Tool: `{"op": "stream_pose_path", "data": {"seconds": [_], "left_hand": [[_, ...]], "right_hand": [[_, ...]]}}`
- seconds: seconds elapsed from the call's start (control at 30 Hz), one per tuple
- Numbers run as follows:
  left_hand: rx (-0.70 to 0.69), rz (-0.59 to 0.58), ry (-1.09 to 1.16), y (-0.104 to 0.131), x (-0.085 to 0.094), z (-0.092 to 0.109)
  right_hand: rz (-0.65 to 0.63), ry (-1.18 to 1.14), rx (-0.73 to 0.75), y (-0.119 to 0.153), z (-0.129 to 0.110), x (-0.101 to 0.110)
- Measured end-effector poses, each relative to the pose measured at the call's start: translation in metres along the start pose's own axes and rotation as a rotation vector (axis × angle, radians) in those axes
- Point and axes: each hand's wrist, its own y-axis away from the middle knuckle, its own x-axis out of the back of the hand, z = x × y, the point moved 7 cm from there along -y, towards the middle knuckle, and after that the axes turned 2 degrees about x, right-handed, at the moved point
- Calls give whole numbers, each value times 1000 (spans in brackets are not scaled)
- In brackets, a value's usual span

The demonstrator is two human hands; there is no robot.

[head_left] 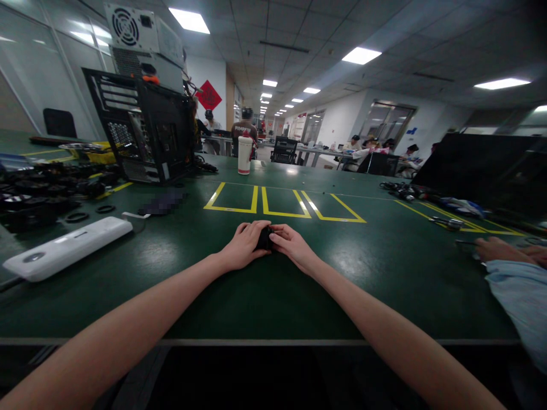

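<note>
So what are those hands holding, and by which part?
A small black thing, held by opposite sides between the left hand and right hand. I can't tell what it is.

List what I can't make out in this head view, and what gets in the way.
Black object, head view: mostly covered by the left hand and right hand.
Dark item beside the white device, head view: pixelated.
Co-worker's hands, head view: partly cut off by the right edge.
Heaped black parts, head view: too dark and blurred to tell apart.
</note>
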Motion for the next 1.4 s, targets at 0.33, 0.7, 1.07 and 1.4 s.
{"op": "stream_pose_path", "data": {"seconds": [0.33,0.7,1.07,1.4], "left_hand": [[1,-6,7,0,1,0],[1,-7,2,1,1,0],[8,-1,9,0,0,-1],[7,-10,19,0,1,0]], "right_hand": [[-31,34,61,3,-3,1],[-19,45,32,0,-2,1],[13,59,91,2,-4,1],[-48,45,80,5,-6,-2]]}}
